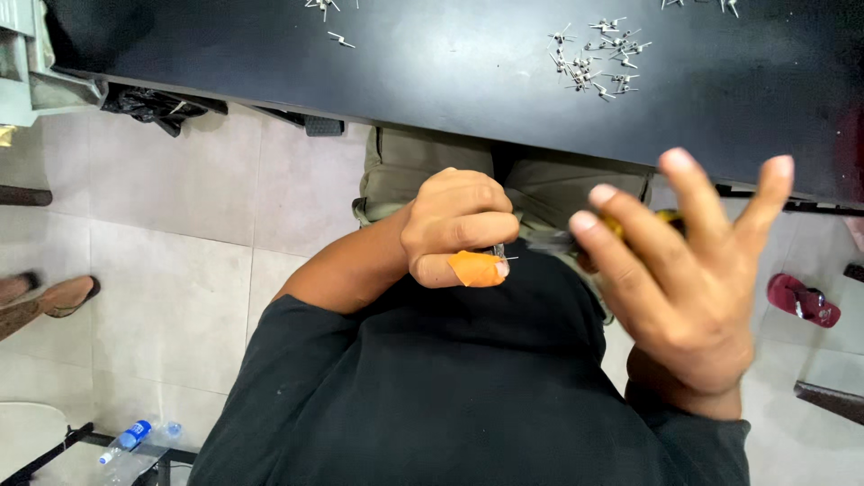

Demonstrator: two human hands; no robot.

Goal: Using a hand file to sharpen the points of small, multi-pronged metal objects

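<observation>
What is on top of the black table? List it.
Small metal pins lie on the black table: a cluster, a few more farther left. The table's near underside hides the person's knees.

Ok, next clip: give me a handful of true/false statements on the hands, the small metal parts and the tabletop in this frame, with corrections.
1. The left hand is closed in a fist around a small metal part. True.
2. The tape on the left thumb is blue. False: the tape is orange.
3. The right hand is clenched shut. False: its fingers are spread wide open, with something yellow showing behind them.
4. A cluster of small metal parts lies on the black table. True.
5. The plastic bottle stands on the table. False: the plastic bottle lies near the floor at lower left.
</observation>
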